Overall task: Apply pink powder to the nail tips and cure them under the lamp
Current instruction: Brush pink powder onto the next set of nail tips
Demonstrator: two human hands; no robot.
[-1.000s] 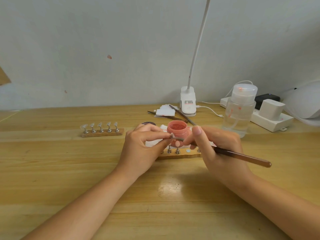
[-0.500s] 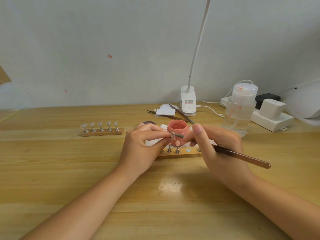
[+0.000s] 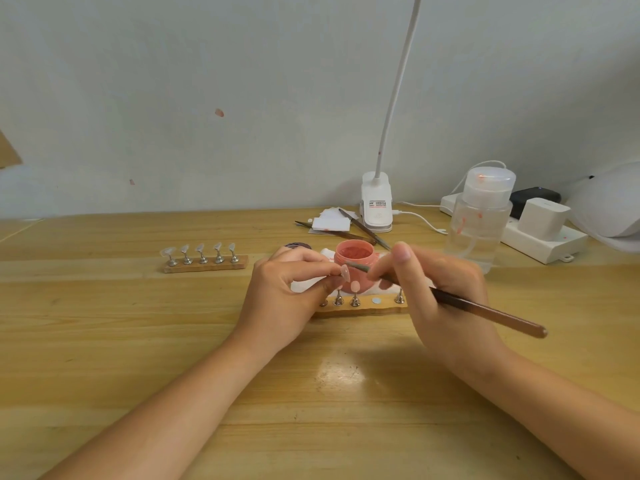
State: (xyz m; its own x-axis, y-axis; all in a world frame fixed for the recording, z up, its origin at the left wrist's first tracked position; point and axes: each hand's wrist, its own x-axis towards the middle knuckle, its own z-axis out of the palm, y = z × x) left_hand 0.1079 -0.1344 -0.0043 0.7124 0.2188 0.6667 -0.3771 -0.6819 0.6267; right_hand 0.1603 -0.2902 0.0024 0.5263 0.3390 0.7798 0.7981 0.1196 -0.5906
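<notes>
Pink powder is seen in an open jar standing on the wooden worktop, just behind both hands. A single nail tip is pinched between thumb and forefinger of the left hand, its other fingers curled in. A brown-handled brush is gripped pen-fashion by the right hand, with its bristle end brought right beside the held tip, in front of the jar. A wooden stand with small metal holders is placed beneath the hands; one pink tip is mounted on it. Another stand carrying five clear tips is set well apart to the left.
</notes>
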